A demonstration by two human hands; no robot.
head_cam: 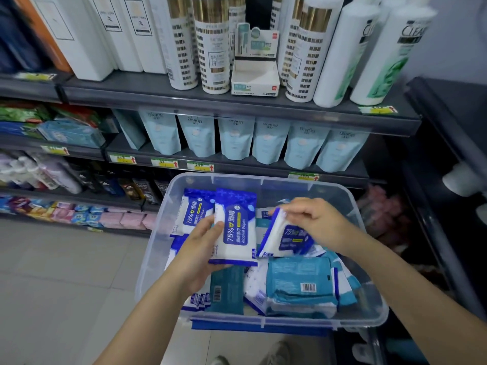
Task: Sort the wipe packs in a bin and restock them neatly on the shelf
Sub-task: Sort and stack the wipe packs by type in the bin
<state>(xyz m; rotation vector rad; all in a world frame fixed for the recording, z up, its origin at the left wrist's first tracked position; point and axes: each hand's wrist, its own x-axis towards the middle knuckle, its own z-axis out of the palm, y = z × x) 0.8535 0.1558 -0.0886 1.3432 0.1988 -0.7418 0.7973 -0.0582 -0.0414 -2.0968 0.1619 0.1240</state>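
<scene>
Gripping upright wipe pack, left hand; right hand pinching tilted pack, both inside bin rim.

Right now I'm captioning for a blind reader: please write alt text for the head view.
Over a clear plastic bin of wipe packs, a person's left hand holds a blue-and-white alcohol wipe pack upright while the right hand pinches a tilted second pack. Teal packs lie in the bin; a shelf of pale blue pouches stands behind.

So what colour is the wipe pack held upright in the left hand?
White with blue ends and label, on the pack in the left hand; head view.
</scene>
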